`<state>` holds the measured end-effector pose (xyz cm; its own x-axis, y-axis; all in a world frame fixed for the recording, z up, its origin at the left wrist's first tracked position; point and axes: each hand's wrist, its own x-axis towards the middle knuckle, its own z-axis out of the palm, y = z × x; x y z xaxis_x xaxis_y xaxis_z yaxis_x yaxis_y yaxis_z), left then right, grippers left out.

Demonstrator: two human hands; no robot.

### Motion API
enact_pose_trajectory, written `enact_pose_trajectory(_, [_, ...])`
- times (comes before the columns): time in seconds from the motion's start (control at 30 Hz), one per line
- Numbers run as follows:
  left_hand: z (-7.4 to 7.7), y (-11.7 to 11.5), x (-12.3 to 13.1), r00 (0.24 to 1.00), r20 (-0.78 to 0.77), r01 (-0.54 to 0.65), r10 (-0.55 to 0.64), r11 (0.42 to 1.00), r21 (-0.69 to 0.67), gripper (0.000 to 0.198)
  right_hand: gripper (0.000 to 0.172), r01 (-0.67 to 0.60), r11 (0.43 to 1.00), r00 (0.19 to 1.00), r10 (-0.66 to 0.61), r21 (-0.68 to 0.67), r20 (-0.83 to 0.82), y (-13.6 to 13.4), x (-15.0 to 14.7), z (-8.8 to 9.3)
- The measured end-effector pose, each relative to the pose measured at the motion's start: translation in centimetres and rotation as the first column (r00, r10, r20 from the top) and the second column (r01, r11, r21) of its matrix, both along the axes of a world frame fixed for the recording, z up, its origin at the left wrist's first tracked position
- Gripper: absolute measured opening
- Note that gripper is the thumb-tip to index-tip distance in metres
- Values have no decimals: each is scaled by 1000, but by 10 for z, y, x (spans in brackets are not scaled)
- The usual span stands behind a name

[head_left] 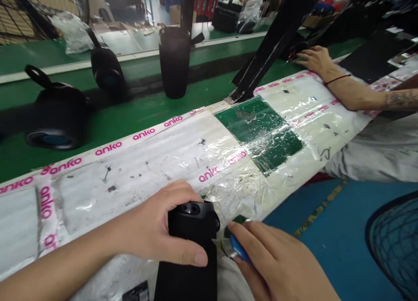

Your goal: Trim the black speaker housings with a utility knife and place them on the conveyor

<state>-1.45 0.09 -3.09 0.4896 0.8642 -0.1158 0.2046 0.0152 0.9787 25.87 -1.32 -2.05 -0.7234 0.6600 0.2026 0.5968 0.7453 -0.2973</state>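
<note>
My left hand (160,224) is wrapped round the top of a black cylindrical speaker (191,248) that lies at the near edge of the white, tape-covered work surface (140,170). Its thumb runs across the speaker's body. My right hand (277,262) is just to the right of the speaker. Its fingers are pinched on a small tool with a blue handle (239,248), whose metal tip points toward the speaker's side.
Three more black speakers stand on the green conveyor belt (130,113) beyond: one (57,113) at left, one (107,70) behind it, one upright (174,61). A co-worker's forearm and hand (329,70) rest at right. A black frame leg (271,44) slants down. A fan guard (395,244) sits at lower right.
</note>
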Motion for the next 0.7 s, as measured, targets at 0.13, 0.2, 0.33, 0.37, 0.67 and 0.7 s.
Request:
enact_pose_trajectory(0.13, [-6, 4, 2, 999, 50, 6, -4, 999, -37, 43, 26, -112, 984, 987, 94, 136, 130, 30, -7, 4])
enact_pose_trajectory(0.2, [-7, 5, 3, 999, 49, 13, -11, 999, -42, 46, 26, -132, 980, 982, 109, 148, 151, 36, -10, 4])
enact_pose_trajectory(0.33, [-8, 6, 2, 999, 41, 34, -32, 998, -53, 46, 28, -161, 978, 978, 139, 135, 158, 39, -13, 3])
enact_pose_trajectory(0.37, [-8, 6, 2, 998, 43, 37, -35, 998, -49, 45, 29, -162, 978, 978, 141, 132, 155, 39, -12, 3])
enact_pose_trajectory(0.67, [-10, 9, 2, 998, 59, 38, -38, 999, 12, 48, 38, -156, 978, 977, 134, 135, 164, 35, -9, 2])
enact_pose_trajectory(0.7, [-10, 9, 2, 997, 60, 40, -40, 999, 13, 48, 37, -154, 978, 978, 131, 138, 164, 35, -10, 2])
